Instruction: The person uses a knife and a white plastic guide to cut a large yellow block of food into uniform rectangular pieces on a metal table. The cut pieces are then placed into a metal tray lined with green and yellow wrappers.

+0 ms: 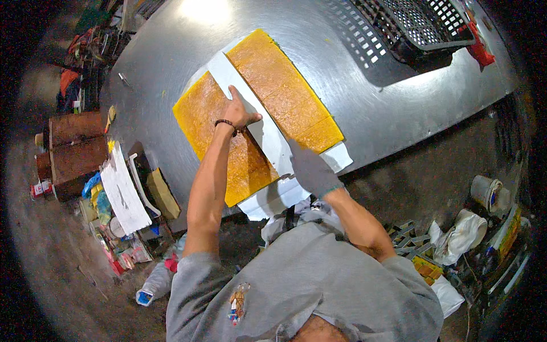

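A yellow-brown slab with a glossy top lies on white sheet material on the metal table, parted into a left piece [205, 115] and a right piece [290, 89]. A long flat white strip [260, 115] lies between them, along the right piece's edge. My bare left hand [240, 112], with a dark bead bracelet at the wrist, presses on the strip with thumb and a finger spread. My right hand [314, 169], in a grey glove, is at the strip's near end by the right piece's corner. Its fingers are bunched; whether it holds a tool is hidden.
Black plastic crates [423, 25] stand on the metal table [158, 55] at the upper right, beside a red cloth [480, 47]. A white board [124, 192] and a yellow block [163, 194] are at the left. A white bucket [489, 192] stands beyond the table at the right.
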### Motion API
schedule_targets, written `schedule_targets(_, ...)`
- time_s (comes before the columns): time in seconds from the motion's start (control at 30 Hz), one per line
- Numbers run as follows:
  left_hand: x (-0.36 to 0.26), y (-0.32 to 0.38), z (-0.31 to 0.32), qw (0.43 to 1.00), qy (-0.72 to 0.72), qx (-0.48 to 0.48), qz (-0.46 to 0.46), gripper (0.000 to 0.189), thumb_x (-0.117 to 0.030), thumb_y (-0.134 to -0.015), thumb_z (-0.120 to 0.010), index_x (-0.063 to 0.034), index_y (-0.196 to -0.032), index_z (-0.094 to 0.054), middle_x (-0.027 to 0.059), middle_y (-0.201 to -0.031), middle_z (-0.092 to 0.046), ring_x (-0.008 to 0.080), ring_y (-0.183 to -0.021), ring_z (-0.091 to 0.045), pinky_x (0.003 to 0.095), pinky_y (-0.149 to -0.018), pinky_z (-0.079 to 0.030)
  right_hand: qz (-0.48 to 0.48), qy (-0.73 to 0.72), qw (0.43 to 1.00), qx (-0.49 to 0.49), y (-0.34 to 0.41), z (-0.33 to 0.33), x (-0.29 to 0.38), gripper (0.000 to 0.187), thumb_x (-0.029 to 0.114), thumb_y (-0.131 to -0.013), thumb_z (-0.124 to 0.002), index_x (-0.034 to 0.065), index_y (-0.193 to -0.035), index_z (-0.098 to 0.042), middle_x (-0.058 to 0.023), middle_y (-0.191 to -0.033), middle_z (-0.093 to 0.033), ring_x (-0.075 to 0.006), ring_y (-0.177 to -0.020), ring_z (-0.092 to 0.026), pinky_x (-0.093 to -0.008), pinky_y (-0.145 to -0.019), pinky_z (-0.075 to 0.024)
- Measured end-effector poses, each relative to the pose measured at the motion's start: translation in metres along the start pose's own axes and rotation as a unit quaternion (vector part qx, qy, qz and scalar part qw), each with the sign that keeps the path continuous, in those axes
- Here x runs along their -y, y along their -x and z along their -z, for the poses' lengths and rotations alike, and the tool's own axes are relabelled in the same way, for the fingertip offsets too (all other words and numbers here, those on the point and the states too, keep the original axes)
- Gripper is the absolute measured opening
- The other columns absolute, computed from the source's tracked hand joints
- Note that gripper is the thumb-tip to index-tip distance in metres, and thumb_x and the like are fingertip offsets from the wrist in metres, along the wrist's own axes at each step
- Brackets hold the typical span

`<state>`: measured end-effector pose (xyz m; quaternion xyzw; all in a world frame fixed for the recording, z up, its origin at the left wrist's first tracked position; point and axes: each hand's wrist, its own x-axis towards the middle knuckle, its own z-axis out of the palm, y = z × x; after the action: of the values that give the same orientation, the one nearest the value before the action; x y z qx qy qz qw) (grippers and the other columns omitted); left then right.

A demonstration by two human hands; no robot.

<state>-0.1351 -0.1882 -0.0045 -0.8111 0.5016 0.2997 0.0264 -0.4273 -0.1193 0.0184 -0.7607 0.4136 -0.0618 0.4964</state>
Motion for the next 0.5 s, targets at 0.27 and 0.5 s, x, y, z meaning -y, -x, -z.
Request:
schedule_targets(0.27, 0.007, -0.011, -0.012, 0.998, -0.017, -0.045, -0.030, 0.151, -0.046, -0.061, -0.096, 0.0080, -0.154, 0.010, 0.0459, -0.143, -0.037, 0.0503, -0.132, -0.048, 0.0442, -0.113, -0.042, -0.005, 0.006, 1.000, -0.001, 0.013, -0.012, -0.015, 0.044, 0.015, -0.100, -0.047, -0.0023, -0.140, -0.042, -0.0301, -0.094, -0.065, -0.0466, -0.089, -0.065, -0.0558, -0.075, -0.0501)
schedule_targets(0.5, 0.003, -0.004, -0.004, 0.999, -0.025, -0.029, -0.020, 0.147, -0.046, -0.065, -0.094, 0.0096, -0.154, 0.008, 0.0437, -0.140, -0.044, 0.0486, -0.131, -0.051, 0.0441, -0.110, -0.045, -0.023, 0.077, 0.996, 0.040, 0.076, -0.005, -0.018, 0.054, 0.016, -0.101, -0.047, 0.0018, -0.150, -0.033, -0.0280, -0.095, -0.065, -0.0429, -0.083, -0.067, -0.0542, -0.067, -0.0528)
